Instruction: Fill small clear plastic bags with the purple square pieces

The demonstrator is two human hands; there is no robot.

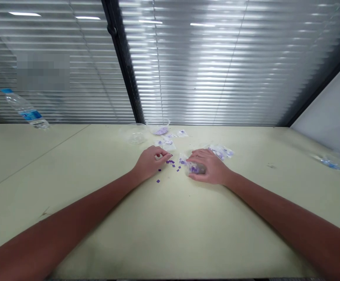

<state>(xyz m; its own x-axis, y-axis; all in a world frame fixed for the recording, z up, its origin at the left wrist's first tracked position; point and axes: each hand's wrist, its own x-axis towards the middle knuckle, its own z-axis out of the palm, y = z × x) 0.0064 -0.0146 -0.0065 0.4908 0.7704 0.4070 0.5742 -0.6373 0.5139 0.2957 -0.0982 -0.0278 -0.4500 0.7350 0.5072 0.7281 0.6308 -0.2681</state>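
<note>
Cupping a crumpled clear plastic bag against the desk, the right hand covers most of it. The bag's long axis runs roughly sideways, and its purple-flecked end points to 9 o'clock, toward the left hand. The hands are apart, with small flat purple squares scattered between them and below the left hand. The left fingertips curl together at the squares (whether they pinch one, I cannot tell). At 12 o'clock from the hands sit a smooth clear plastic bowl and a second bowl holding purple pieces. Another glossy, crinkled bag lies at 1 o'clock, and a ribbed plastic water bottle lies far off at 10 o'clock.
</note>
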